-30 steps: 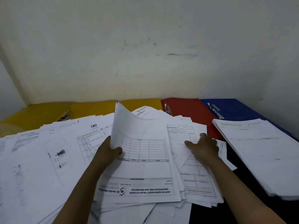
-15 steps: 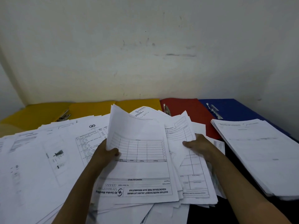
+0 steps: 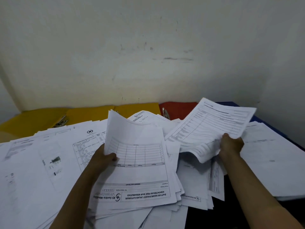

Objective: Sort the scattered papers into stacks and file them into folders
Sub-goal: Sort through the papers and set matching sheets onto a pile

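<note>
In the head view, my left hand [image 3: 103, 161] keeps its grip on the left edge of a bundle of forms [image 3: 138, 164], thumb on top, so the printed table stays readable while I compare it; the bundle is raised at its far end and its near end rests on the loose pile [image 3: 49, 162] that covers the worktop. My right hand [image 3: 231, 146] holds a few sheets [image 3: 209, 126] pinched at their near edge; they are lifted and tilted above the sorted stack [image 3: 270, 154] on the right, I think in order to lay them there. The yellow folders [image 3: 92, 113], the red folder [image 3: 178, 109] and the blue folder [image 3: 257, 119] lie open against the wall [image 3: 148, 55], still without papers filed inside as far as I see. Open room is small; the stack lies close to the right edge of the dark worktop [image 3: 219, 217], so the sheets can slide off there; the wall stops any move further forward.
</note>
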